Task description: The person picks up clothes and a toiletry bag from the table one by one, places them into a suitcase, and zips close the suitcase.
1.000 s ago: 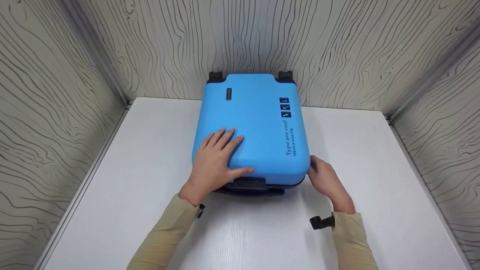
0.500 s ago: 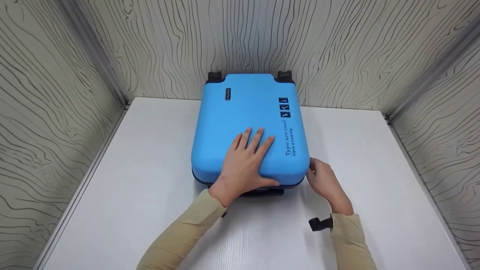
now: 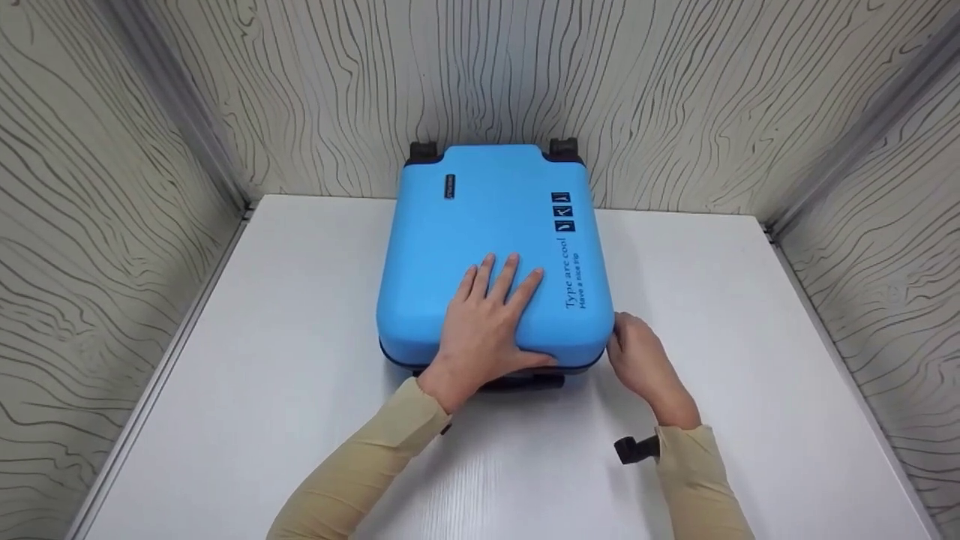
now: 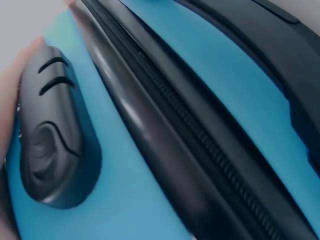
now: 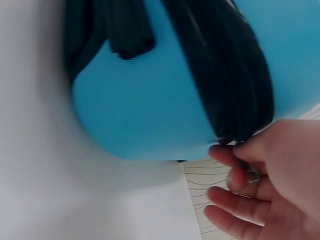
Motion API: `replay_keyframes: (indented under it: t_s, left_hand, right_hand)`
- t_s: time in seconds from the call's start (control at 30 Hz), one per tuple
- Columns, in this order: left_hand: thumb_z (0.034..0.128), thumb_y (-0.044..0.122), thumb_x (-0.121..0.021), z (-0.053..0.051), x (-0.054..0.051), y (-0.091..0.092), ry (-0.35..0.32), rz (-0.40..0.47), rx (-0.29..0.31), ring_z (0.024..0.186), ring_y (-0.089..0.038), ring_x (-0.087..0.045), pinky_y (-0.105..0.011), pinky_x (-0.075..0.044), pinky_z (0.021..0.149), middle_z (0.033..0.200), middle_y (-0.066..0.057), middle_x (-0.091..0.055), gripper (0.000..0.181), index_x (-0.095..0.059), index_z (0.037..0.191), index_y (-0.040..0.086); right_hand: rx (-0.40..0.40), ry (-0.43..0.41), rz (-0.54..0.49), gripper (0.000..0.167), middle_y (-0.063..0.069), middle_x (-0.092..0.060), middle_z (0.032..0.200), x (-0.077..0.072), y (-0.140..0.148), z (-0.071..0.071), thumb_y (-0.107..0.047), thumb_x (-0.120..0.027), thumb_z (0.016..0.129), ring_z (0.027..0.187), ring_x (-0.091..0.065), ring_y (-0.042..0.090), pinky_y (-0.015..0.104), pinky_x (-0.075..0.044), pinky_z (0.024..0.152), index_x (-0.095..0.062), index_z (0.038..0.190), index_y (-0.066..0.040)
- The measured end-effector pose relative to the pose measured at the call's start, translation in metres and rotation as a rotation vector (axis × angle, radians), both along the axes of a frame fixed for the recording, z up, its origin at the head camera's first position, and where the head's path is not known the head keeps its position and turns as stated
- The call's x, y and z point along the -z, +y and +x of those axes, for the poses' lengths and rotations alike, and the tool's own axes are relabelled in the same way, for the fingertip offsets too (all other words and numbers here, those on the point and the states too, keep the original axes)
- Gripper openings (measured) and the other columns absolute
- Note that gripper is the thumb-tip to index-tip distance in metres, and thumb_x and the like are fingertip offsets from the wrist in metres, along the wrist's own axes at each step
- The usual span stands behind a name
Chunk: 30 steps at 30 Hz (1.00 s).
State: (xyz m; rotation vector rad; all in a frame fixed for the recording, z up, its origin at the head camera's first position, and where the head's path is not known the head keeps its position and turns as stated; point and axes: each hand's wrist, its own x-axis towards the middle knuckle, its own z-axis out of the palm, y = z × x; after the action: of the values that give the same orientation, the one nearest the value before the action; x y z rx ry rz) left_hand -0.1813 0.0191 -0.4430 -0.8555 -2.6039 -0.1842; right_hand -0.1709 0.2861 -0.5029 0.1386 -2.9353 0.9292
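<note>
A blue hard-shell suitcase (image 3: 487, 210) lies flat, wheels at the back, handle (image 3: 532, 383) at the front. My left hand (image 3: 480, 330) rests on its lid near the front edge, fingers spread, thumb over the edge. At the front right corner, my right hand (image 3: 640, 358) pinches a small metal zipper pull (image 5: 253, 174) between thumb and index finger; the other fingers are loosely bent. The black-edged zipper (image 4: 175, 105) runs along the side, its teeth closed in the left wrist view. A black combination lock (image 4: 55, 135) sits beside it.
The suitcase lies on a white table (image 3: 247, 360). A wood-patterned back wall (image 3: 495, 67) stands right behind its wheels (image 3: 564, 148). Side walls (image 3: 67, 247) flank the table. Small black wrist mounts, such as the one on the right sleeve (image 3: 636, 450), stick out.
My left hand has slid rightward across the lid from its left side to the middle, then stayed there. My right hand has kept to the corner. The suitcase sits slightly further left in view.
</note>
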Motion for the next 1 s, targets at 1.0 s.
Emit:
replay_keyframes:
  t_s: [1.0]
  left_hand:
    - [0.0727,0.091,-0.056,-0.008,0.006,-0.002,0.079,0.067,0.0,0.141,-0.043,-0.04,-0.052,-0.03,0.115,0.154,-0.016,-0.046,0.109,-0.048,0.154,0.018]
  right_hand:
    - [-0.108,0.114,0.093,0.011,0.006,-0.069,0.093,0.002,0.012,0.035,-0.002,-0.061,0.1,0.091,-0.062,0.025,0.046,-0.053,0.081,-0.071,0.098,-0.006]
